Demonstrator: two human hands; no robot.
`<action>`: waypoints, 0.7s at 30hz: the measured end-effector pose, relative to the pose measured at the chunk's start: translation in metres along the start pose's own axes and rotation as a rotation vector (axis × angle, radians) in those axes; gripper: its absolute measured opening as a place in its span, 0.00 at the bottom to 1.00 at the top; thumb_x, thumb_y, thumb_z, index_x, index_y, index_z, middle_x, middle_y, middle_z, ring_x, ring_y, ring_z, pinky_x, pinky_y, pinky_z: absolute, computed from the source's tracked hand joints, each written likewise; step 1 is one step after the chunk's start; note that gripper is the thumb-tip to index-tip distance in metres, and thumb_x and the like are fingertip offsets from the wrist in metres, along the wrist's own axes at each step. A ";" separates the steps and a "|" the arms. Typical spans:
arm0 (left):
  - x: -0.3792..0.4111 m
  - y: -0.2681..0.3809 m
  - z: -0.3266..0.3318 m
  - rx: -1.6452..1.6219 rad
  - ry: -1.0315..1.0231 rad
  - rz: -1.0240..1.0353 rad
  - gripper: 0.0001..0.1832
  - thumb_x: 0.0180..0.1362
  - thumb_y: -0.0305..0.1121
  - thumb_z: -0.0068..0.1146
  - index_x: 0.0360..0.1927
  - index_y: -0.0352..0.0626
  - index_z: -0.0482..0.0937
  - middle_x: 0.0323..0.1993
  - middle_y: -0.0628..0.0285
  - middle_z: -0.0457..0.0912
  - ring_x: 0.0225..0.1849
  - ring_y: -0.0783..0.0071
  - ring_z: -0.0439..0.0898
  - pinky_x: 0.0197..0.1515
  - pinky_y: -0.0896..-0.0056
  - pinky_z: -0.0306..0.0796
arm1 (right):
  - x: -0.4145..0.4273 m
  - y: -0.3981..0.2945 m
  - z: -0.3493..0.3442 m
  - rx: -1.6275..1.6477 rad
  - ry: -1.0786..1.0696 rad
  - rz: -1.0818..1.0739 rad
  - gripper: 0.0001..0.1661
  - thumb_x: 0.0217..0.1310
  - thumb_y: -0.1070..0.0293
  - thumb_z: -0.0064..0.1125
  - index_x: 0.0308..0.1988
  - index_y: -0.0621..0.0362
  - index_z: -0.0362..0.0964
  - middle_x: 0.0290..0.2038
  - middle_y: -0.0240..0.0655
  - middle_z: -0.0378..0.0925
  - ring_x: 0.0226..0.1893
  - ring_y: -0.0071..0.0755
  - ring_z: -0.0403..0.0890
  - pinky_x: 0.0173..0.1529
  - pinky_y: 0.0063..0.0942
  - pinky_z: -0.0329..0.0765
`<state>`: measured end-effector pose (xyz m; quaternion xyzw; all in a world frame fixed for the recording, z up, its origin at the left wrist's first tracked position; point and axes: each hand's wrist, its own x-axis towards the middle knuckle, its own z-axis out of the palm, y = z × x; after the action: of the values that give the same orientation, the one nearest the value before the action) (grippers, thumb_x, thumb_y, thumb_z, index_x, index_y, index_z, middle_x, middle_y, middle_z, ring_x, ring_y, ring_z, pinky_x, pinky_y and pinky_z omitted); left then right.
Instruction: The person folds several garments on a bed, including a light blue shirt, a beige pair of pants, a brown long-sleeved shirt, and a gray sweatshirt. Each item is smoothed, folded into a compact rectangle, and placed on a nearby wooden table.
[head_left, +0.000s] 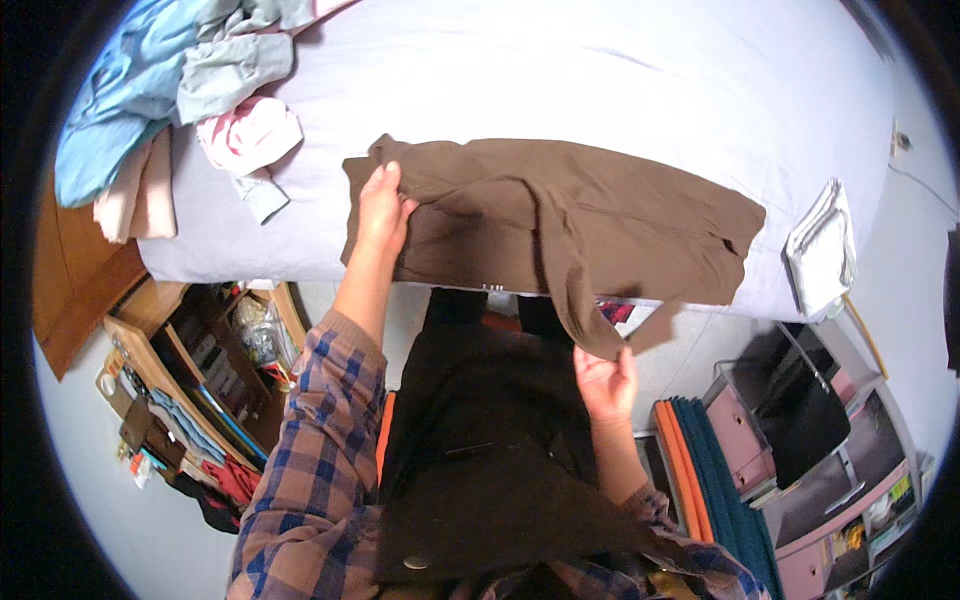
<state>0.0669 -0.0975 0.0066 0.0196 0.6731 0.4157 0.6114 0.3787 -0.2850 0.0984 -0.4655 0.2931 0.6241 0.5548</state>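
A brown long-sleeved garment (465, 247) lies spread lengthwise along the near edge of the bed. My left hand (384, 210) grips its left end, thumb on top of the cloth. A long, sleeve-like strip (566, 262) of the same garment crosses its middle and droops over the bed's edge. Low in front of me, my right hand (606, 382) holds this strip near its loose end between thumb and fingers. The fingertips of that hand are partly hidden by the fabric.
Blue clothing (112, 127), grey clothing (236, 71) and a pink-and-white garment (251, 135) are heaped at the bed's left. A folded white cloth (823, 247) rests on the right edge. Below stand a wooden cabinet (154, 307), a black chair (802, 420) and a pink desk (806, 566).
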 end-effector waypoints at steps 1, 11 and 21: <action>-0.003 -0.002 0.002 -0.042 0.037 -0.019 0.17 0.62 0.37 0.44 0.51 0.40 0.66 0.42 0.65 0.74 0.36 0.75 0.74 0.35 0.73 0.69 | 0.011 -0.002 -0.055 -0.025 0.172 0.129 0.17 0.54 0.62 0.56 0.42 0.60 0.69 0.44 0.39 0.75 0.50 0.43 0.71 0.57 0.45 0.64; 0.014 0.014 -0.006 0.023 0.006 -0.146 0.28 0.54 0.51 0.55 0.50 0.39 0.69 0.46 0.58 0.74 0.45 0.66 0.75 0.47 0.64 0.70 | 0.121 -0.180 0.069 -1.976 -0.034 -1.437 0.11 0.50 0.73 0.55 0.38 0.61 0.69 0.39 0.43 0.72 0.43 0.46 0.72 0.48 0.38 0.68; 0.042 0.007 -0.032 0.121 0.031 0.138 0.10 0.59 0.37 0.52 0.43 0.49 0.73 0.40 0.69 0.77 0.39 0.77 0.76 0.38 0.73 0.71 | 0.211 -0.318 0.115 -2.361 -0.142 -0.886 0.13 0.52 0.63 0.57 0.28 0.62 0.69 0.20 0.40 0.73 0.22 0.36 0.71 0.32 0.30 0.70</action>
<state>0.0260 -0.0875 -0.0266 0.0964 0.7035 0.4154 0.5685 0.6672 -0.0275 0.0000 -0.6999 -0.6524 0.2898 -0.0220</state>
